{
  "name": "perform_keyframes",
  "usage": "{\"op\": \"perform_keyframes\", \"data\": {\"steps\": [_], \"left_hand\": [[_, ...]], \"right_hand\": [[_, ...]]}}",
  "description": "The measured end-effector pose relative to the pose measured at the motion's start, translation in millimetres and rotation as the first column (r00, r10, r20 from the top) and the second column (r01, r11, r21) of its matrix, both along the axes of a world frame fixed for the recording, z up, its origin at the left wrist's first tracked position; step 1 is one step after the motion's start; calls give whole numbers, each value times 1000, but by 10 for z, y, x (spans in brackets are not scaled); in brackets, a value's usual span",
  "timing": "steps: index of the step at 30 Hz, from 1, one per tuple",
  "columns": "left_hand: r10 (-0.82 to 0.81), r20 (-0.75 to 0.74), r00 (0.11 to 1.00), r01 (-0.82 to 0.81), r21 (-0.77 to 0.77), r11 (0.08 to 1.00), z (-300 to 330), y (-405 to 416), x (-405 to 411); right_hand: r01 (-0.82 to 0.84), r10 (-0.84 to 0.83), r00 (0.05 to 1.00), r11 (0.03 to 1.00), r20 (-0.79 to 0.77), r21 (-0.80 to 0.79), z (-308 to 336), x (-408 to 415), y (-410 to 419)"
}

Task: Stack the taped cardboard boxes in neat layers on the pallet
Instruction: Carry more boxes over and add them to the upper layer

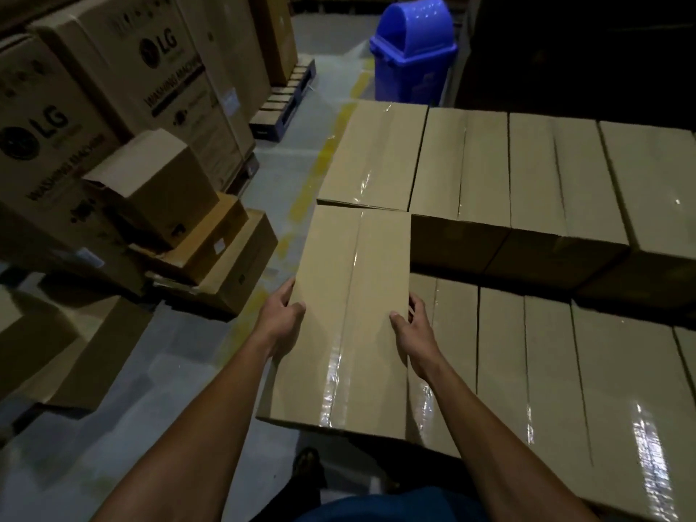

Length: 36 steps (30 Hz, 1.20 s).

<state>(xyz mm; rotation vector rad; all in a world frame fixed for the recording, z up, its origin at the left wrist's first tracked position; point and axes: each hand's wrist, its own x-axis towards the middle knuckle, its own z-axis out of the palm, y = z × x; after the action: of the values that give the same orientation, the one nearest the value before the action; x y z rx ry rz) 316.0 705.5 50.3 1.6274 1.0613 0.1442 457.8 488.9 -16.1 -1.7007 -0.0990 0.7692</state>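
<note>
A long taped cardboard box (pixel 346 314) lies lengthwise in front of me, clear tape shining along its middle seam. My left hand (pixel 280 320) grips its left side and my right hand (pixel 410 325) grips its right side. Its far end touches the upper row of taped boxes (pixel 489 163), at that row's height. To its right a lower row of taped boxes (pixel 565 367) lies side by side, and the held box sits above the leftmost of them. The pallet is hidden under the boxes.
Large LG washing machine cartons (pixel 75 118) stand on the left, with smaller open cartons (pixel 180 220) piled in front. A blue lidded bin (pixel 414 50) stands at the back. A yellow floor line (pixel 320 163) runs along the grey floor. My shoe (pixel 307 465) shows below.
</note>
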Motion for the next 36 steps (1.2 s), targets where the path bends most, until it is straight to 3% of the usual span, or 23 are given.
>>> {"op": "perform_keyframes", "data": {"steps": [6, 9, 14, 29, 36], "left_hand": [[-135, -19, 991, 134, -62, 989, -305, 633, -12], [-200, -44, 979, 200, -5, 980, -447, 872, -30], [-345, -125, 930, 349, 7, 937, -588, 1087, -96], [-436, -128, 891, 450, 124, 884, -731, 1359, -112], [-448, -120, 886, 463, 154, 873, -756, 1359, -65]], "right_hand": [[4, -6, 1000, 997, -28, -76, -113, -243, 315], [-3, 6, 1000, 991, 18, -134, -69, -340, 458], [157, -136, 986, 947, 93, -279, -34, -557, 580], [165, -142, 984, 949, 104, -268, -455, -569, 634], [161, -127, 982, 950, 142, -268, -80, -640, 728]]}}
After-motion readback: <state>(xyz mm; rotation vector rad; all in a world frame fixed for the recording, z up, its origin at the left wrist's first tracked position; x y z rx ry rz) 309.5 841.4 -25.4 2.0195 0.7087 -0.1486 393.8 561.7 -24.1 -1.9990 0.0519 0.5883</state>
